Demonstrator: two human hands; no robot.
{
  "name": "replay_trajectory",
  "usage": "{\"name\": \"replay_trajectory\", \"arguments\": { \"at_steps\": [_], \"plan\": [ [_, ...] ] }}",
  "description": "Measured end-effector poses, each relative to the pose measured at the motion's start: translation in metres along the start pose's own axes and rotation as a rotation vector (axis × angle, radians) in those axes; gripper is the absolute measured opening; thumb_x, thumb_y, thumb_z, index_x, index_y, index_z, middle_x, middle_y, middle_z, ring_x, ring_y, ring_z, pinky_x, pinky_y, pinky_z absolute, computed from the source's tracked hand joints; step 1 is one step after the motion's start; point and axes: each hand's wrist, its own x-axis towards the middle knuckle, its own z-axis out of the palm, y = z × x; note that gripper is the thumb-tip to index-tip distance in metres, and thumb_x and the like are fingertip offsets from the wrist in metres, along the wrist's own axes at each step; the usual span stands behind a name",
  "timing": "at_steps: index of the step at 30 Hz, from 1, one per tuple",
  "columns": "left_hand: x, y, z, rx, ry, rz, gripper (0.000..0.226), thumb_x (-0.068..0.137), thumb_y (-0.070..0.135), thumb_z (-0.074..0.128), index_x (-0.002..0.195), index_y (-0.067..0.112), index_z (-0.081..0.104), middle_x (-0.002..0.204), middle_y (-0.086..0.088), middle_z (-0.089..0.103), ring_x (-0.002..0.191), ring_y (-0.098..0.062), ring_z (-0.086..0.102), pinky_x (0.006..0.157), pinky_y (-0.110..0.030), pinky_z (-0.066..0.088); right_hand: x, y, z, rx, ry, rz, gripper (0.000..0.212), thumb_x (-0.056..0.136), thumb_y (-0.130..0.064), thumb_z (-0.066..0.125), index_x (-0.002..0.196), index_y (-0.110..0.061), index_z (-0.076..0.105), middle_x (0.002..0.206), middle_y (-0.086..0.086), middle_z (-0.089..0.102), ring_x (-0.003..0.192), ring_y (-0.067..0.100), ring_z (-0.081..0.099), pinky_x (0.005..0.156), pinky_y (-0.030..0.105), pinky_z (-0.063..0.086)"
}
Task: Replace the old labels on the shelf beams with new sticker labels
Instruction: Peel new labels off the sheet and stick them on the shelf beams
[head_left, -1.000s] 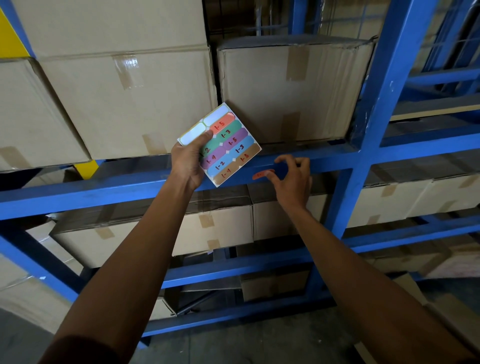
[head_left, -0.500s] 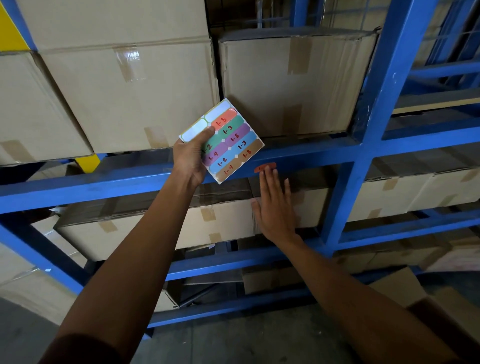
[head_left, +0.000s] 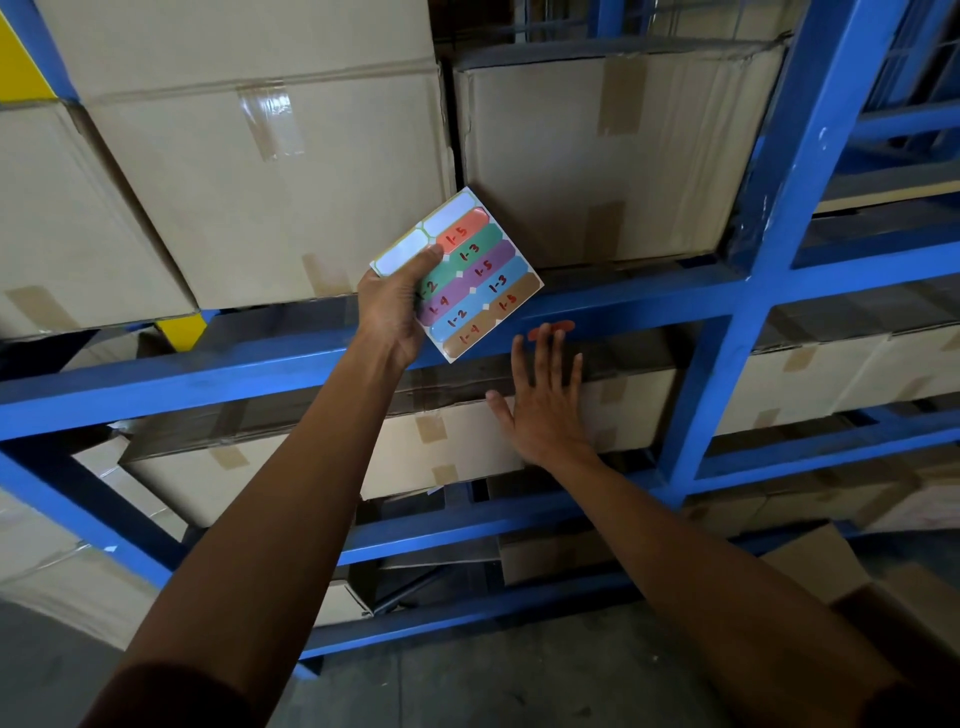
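I am pinching the sticker sheet in my left hand, thumb on its face near the white blanks and the other fingers hidden behind it, so that grip is pressed together on the sheet. I am holding the sheet tilted in front of the cardboard box and just above the shelf beam, clear of the work. My right hand is spread flat with its grip empty, palm toward the lower box, and its fingertips are reaching up to the lower edge of the red label on the front face of the beam. I cannot tell whether they are touching it or just short of it.

To finish this step well, I judge that I should be rubbing firmly along the whole label, from the middle out to both rounded ends, so no edge is lifting on the paint. I should be checking that it is lying level with the beam. The sheet should be staying unbent in my left hand, its remaining labels unsmudged.
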Motion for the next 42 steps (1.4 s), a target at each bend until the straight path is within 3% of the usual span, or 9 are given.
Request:
{"name": "replay_trajectory", "arguments": {
  "at_steps": [6, 11, 16, 18, 23, 37, 42],
  "plan": [
    [-0.002, -0.004, 0.011, -0.008, -0.044, -0.008, 0.033, 0.088, 0.007, 0.072, 0.120, 0.006, 0.063, 0.116, -0.019, 0.072, 0.096, -0.032, 0.070, 0.090, -0.050, 0.059, -0.008, 0.006, -0.010, 0.146, 0.174, -0.023, 0.077, 0.097, -0.050, 0.029, 0.154, -0.016, -0.009, 0.163, 0.007, -0.011, 0.151, 0.020, -0.010, 0.122, 0.050, 0.001],
    [0.001, -0.003, 0.008, -0.010, -0.039, -0.008, 0.041, 0.088, 0.007, 0.073, 0.127, 0.004, 0.062, 0.117, -0.020, 0.072, 0.097, -0.033, 0.071, 0.088, -0.050, 0.059, -0.004, -0.002, -0.005, 0.002, 0.132, 0.102, 0.080, 0.096, -0.057, 0.020, 0.153, -0.013, -0.014, 0.162, 0.008, -0.019, 0.150, 0.022, -0.012, 0.119, 0.055, -0.002],
    [0.006, -0.001, 0.005, -0.014, -0.045, 0.007, 0.034, 0.088, 0.007, 0.073, 0.120, 0.004, 0.064, 0.116, -0.020, 0.072, 0.095, -0.032, 0.071, 0.086, -0.048, 0.060, 0.002, -0.013, 0.004, 0.024, 0.092, 0.165, 0.085, 0.093, -0.066, 0.009, 0.147, -0.012, -0.028, 0.156, 0.009, -0.032, 0.148, 0.022, -0.020, 0.120, 0.055, -0.003],
    [0.008, -0.002, 0.005, -0.022, -0.048, 0.000, 0.030, 0.088, 0.006, 0.073, 0.116, 0.006, 0.065, 0.114, -0.020, 0.072, 0.093, -0.031, 0.071, 0.086, -0.048, 0.061, 0.001, -0.008, 0.004, 0.003, 0.107, 0.141, 0.085, 0.093, -0.066, 0.011, 0.149, -0.013, -0.025, 0.157, 0.008, -0.030, 0.148, 0.021, -0.022, 0.120, 0.055, -0.006],
    [0.011, -0.008, 0.010, -0.020, -0.058, -0.012, 0.030, 0.088, 0.007, 0.073, 0.116, 0.007, 0.064, 0.109, -0.017, 0.074, 0.092, -0.029, 0.072, 0.085, -0.048, 0.061, -0.003, 0.016, -0.001, -0.106, 0.161, 0.079, 0.078, 0.096, -0.061, 0.022, 0.155, -0.019, -0.006, 0.163, 0.004, -0.013, 0.151, 0.029, -0.009, 0.118, 0.056, -0.009],
    [0.019, -0.010, 0.019, -0.042, -0.080, -0.007, 0.025, 0.089, 0.006, 0.072, 0.113, 0.009, 0.065, 0.116, -0.022, 0.071, 0.096, -0.033, 0.069, 0.092, -0.053, 0.057, -0.003, 0.028, 0.001, -0.040, 0.152, 0.116, 0.073, 0.095, -0.064, 0.016, 0.155, -0.028, -0.005, 0.161, 0.014, -0.016, 0.149, 0.026, -0.012, 0.119, 0.055, 0.009],
    [0.017, -0.010, 0.023, -0.053, -0.080, -0.005, 0.027, 0.089, 0.006, 0.072, 0.114, 0.009, 0.065, 0.119, -0.022, 0.070, 0.094, -0.031, 0.070, 0.090, -0.051, 0.058, 0.000, 0.020, 0.001, -0.006, 0.089, 0.134, 0.081, 0.092, -0.069, 0.018, 0.153, -0.026, -0.015, 0.158, 0.016, -0.026, 0.148, 0.032, -0.017, 0.118, 0.056, 0.004]
  ]
}}
